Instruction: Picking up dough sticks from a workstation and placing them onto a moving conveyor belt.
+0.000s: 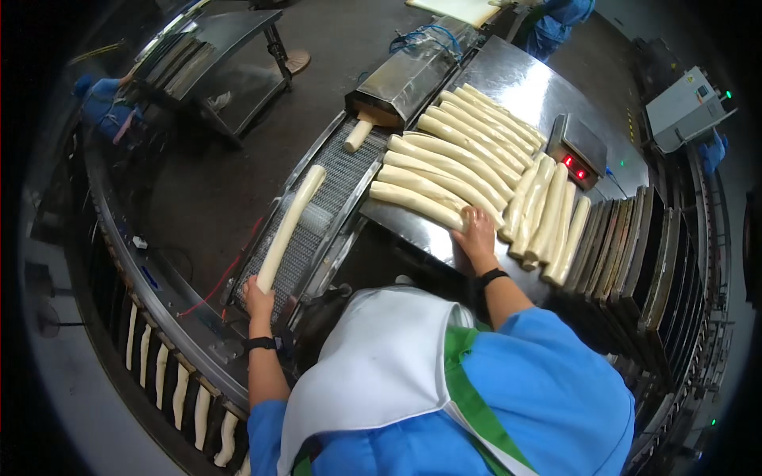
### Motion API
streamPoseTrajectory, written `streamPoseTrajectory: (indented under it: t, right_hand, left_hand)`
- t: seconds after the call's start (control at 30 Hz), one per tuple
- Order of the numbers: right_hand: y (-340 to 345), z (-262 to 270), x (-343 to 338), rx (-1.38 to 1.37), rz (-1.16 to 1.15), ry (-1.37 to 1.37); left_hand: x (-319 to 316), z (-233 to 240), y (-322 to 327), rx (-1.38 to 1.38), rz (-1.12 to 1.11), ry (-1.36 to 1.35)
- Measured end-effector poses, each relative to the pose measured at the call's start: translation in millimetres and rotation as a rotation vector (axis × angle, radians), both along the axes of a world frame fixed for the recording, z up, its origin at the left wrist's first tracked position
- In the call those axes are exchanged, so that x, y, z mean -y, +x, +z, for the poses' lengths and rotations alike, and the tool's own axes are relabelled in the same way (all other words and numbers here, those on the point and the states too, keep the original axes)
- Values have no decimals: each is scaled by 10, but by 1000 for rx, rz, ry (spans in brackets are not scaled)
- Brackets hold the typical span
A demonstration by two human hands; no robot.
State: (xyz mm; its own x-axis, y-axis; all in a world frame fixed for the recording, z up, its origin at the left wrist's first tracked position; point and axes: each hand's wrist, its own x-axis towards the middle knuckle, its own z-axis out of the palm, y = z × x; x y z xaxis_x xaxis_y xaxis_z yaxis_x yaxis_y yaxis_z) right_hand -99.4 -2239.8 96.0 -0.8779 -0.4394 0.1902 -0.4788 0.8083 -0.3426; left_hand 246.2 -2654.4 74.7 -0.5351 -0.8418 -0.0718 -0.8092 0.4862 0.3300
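My left hand [259,298] grips the near end of a long pale dough roll [292,226]. That roll lies lengthwise along a metal mesh conveyor belt [351,168]. On the steel table [411,233] to the right, my right hand [478,233] is closed over the near right end of the front dough roll [417,205]. Several more dough rolls [461,156] lie side by side behind it. Beyond my right hand, another group of rolls [547,211] is laid at a different angle.
A shorter dough piece [359,135] emerges from a metal machine housing [411,71] over the belt. A digital scale [576,152] sits on the table. Stacked trays [631,250] stand at right. Dough-filled trays [178,392] line the lower left. Co-workers [107,107] stand farther off.
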Motion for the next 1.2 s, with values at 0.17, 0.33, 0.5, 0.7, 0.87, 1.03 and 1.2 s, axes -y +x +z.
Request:
streamPoseTrajectory:
  t: [0.17, 0.33, 0.5, 0.7, 0.87, 1.03, 1.2]
  right_hand:
    - [-24, -39, 136, -48, 11, -21]
    - [-184, -400, 67, -81, 117, -130]
    - [-100, -429, -41, -54, 82, 48]
    - [-29, -176, 523, -97, 165, -20]
    - [215, -55, 1191, -41, 473, -125]
    - [705, 637, 2284, 179, 774, -279]
    - [765, 945, 2436, 366, 708, -444]
  left_hand:
    - [76, -81, 294, 80, 78, -33]
    - [-88, 94, 353, -130, 282, 317]
    - [-164, 153, 263, -299, 221, 637]
    - [-355, 810, 38, -209, 165, 865]
    - [-286, 1301, -315, -397, -122, 1059]
    - [-195, 1650, -699, -496, -470, 1288]
    - [-211, 2183, -1102, -526, -605, 1784]
